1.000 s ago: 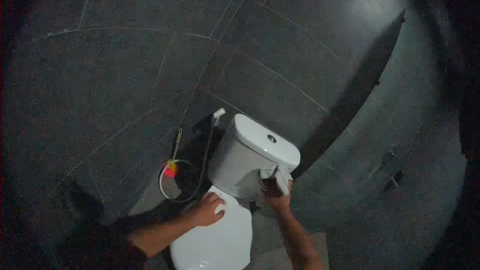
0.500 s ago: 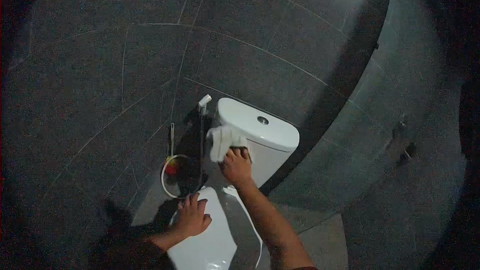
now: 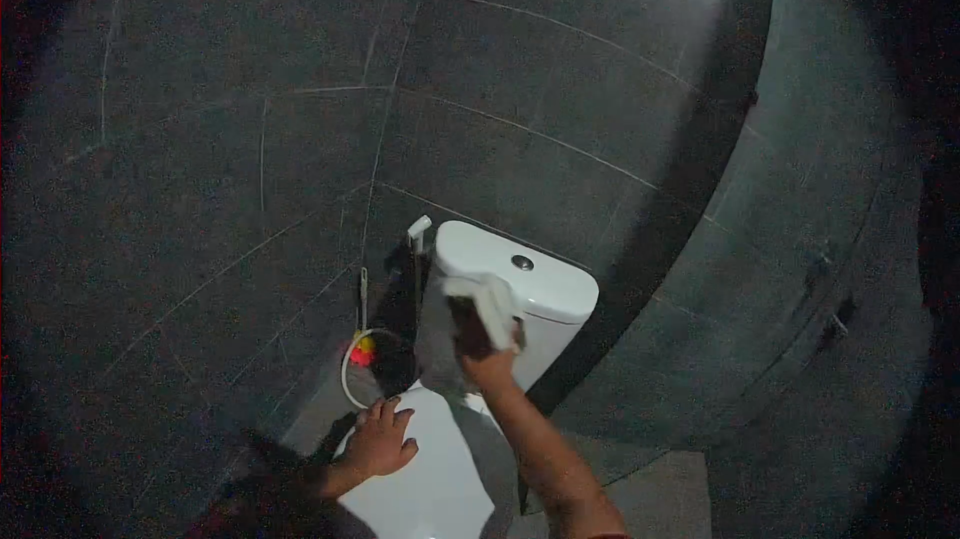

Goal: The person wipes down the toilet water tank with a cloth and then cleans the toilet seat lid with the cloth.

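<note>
In the head view my right hand (image 3: 488, 357) grips a white cloth (image 3: 492, 304) in front of the toilet tank (image 3: 555, 294). Some of its fingers are covered by the cloth, and motion blurs both. My left hand (image 3: 378, 442) lies flat with its fingers apart on the left edge of the white toilet lid (image 3: 435, 469). Above the cloth, a round metal flush button (image 3: 522, 262) sits on top of the tank.
A white spray nozzle (image 3: 419, 227) hangs left of the tank. Below it are a looped white hose (image 3: 348, 369), a long-handled brush (image 3: 364, 289) and a red and yellow object (image 3: 361, 348). Dark tiled walls (image 3: 540, 69) surround the toilet; a glass-like panel (image 3: 690, 329) stands right.
The cloth in my right hand has turned from spread against the tank front to a bunched, upright shape, slightly further right. My left hand stays on the lid. The view has shifted slightly.
</note>
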Demonstrator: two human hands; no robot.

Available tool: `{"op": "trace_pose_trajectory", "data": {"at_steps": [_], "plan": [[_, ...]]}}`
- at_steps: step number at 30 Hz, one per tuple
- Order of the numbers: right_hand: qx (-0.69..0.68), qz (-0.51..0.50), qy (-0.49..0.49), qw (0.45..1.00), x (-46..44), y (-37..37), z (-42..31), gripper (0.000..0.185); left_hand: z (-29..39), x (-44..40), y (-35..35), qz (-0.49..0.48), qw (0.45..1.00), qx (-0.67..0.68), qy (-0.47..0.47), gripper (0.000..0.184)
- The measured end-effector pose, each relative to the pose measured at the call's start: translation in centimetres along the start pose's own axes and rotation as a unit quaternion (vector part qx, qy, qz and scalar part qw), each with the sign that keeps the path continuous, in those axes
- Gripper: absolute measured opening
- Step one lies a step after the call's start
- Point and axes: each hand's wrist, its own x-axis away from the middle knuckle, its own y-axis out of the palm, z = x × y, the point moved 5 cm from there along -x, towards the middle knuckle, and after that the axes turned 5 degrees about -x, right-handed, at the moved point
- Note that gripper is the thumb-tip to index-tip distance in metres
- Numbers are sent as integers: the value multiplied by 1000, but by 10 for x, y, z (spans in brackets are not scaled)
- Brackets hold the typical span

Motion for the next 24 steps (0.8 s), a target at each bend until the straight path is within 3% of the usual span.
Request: {"op": "trace_pose_trajectory", "data": {"at_steps": [2,3,4,6,8,11,14,15,18,20,22,24], "plan": [[223,-94,149,959,0,38,0,55,1,-2,-3,-9,1000,0,-3,66],[313,-281,55,906,-8,52,-7,40,1,-4,-5,-12,1000,7,-4,65],[312,-278,61,907,1,50,1,40,2,-2,-4,-17,1000,4,0,65],[292,-151,-85,941,10,44,-7,31,3,-2,-10,24,999,21,25,66],[249,-124,-42,960,34,19,4,35,9,-1,-14,9,1000,12,10,66],[293,-157,29,943,69,-29,31,44,11,-2,-18,-9,1000,6,-6,66],[128,-14,16,992,68,-78,8,54,16,1,-18,-8,1000,-20,-1,66],[187,-120,145,964,60,-74,10,56,17,2,-19,0,999,-47,2,66],[200,-173,293,919,65,-50,26,60,13,1,-12,-10,1000,-18,-13,65],[132,-72,211,966,40,-27,14,58,12,2,-5,-6,1000,-26,-14,64],[171,-65,31,983,21,3,9,50,10,0,-6,-12,999,-38,-9,64],[189,-105,61,974,22,30,23,50,13,0,-13,4,1000,14,-3,62]]}}
